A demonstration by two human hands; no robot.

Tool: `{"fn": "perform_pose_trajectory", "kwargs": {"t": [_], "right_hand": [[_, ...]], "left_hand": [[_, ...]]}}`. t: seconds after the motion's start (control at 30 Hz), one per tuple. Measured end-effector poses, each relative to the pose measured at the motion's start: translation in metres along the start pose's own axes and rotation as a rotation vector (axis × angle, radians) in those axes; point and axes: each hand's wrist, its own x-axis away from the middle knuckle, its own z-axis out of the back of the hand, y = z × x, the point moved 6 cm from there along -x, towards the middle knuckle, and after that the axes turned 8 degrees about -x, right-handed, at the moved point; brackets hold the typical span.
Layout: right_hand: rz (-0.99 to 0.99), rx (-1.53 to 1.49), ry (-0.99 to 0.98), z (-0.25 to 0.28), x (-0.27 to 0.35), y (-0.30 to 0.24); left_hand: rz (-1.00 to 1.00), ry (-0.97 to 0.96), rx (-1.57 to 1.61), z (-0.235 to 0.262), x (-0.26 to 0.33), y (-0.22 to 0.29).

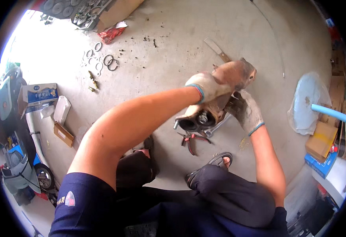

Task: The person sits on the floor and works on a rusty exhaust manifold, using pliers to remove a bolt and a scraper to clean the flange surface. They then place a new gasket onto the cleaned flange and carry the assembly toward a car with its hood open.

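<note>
A rusty brown metal casting (236, 73), with dark round openings at its near end (194, 121), is held up above the concrete floor. My left hand (207, 85), in a dirty white glove with a blue cuff, grips it from on top. My right hand (248, 112), gloved the same way, holds its underside on the right. A shiny metal tool (220, 127) shows just below the casting, between my hands. Red-handled pliers (190, 140) lie on the floor under it.
Loose rings and gaskets (104, 61), small brass fittings (93, 81) and a red rag (110, 34) lie far left. Cardboard boxes (64, 134), a white container (61, 110), a knife (217, 49), a plastic bag (309, 100) and a blue pipe (331, 112) surround me. My sandalled feet (220, 160) are below.
</note>
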Motion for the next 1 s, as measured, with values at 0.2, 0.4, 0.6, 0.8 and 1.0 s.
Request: {"fn": "perform_pose_trajectory", "kwargs": {"t": [0.2,0.4,0.6,0.8,1.0], "right_hand": [[0.043,-0.110,0.075,0.070,0.010,0.026],[0.223,-0.298,0.126,0.144,0.005,0.050],[0.116,-0.048,0.198,0.125,0.040,0.047],[0.040,0.398,0.005,0.136,0.012,-0.009],[-0.218,0.061,0.033,0.109,-0.021,-0.021]], "left_hand": [[-0.140,0.030,-0.077,-0.002,0.065,0.086],[-0.240,0.049,-0.152,-0.081,0.091,0.139],[-0.287,-0.008,-0.276,-0.098,0.083,0.121],[0.041,-0.163,-0.138,-0.035,0.067,0.011],[0.626,-0.874,0.831,-0.157,0.136,-0.033]]}}
